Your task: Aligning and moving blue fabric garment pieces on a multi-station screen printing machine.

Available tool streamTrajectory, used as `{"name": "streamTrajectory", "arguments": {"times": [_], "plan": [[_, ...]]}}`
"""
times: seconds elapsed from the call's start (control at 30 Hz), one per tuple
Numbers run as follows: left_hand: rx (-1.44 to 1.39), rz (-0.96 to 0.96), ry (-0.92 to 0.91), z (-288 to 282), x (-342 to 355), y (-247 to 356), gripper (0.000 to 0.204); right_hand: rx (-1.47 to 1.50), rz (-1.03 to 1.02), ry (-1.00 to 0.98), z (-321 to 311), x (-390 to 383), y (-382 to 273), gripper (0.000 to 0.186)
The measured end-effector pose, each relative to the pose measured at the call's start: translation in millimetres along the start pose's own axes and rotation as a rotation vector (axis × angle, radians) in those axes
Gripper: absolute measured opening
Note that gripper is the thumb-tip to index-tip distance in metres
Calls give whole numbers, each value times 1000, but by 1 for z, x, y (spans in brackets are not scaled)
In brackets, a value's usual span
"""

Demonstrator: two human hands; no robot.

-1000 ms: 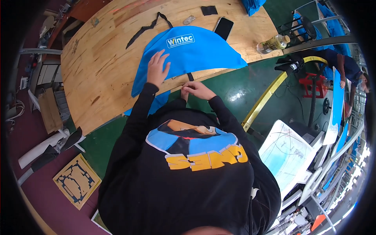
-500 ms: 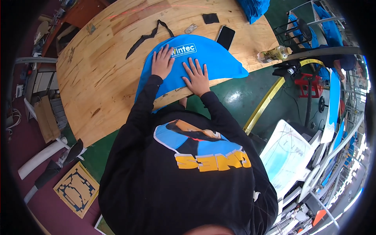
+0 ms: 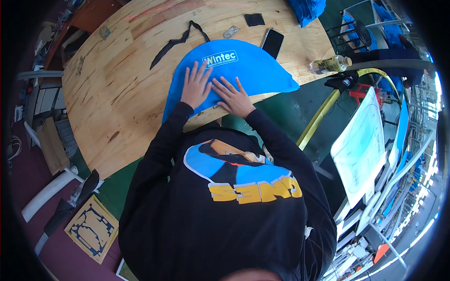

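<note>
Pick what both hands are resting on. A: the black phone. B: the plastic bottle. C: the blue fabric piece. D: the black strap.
C: the left hand and right hand lie flat, fingers spread, on the blue fabric piece on the wooden table.

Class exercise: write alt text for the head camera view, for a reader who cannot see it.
Both hands, left hand and right hand, press flat with spread fingers on a blue fabric piece lying on a wooden table. A phone and plastic bottle lie beyond.
</note>
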State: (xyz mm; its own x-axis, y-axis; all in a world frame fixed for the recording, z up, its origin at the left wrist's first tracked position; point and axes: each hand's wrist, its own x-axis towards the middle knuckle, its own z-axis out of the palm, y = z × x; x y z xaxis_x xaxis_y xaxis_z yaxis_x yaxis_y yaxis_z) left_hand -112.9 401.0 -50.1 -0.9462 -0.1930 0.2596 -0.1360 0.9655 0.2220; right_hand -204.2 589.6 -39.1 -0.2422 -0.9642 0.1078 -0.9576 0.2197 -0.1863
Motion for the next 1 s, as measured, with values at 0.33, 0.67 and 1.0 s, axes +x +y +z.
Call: {"name": "streamTrajectory", "arguments": {"times": [0.33, 0.67, 1.0], "plan": [[6, -18, -121, -6, -42, 9, 59, 103, -34, -7, 7, -1, -3, 70], [4, -16, -131, -4, -43, 7, 59, 42, -8, -21, 15, 15, -2, 58], [52, -7, -136, -5, -42, 10, 58, 123, 16, 128, 23, 17, 4, 57]]}}
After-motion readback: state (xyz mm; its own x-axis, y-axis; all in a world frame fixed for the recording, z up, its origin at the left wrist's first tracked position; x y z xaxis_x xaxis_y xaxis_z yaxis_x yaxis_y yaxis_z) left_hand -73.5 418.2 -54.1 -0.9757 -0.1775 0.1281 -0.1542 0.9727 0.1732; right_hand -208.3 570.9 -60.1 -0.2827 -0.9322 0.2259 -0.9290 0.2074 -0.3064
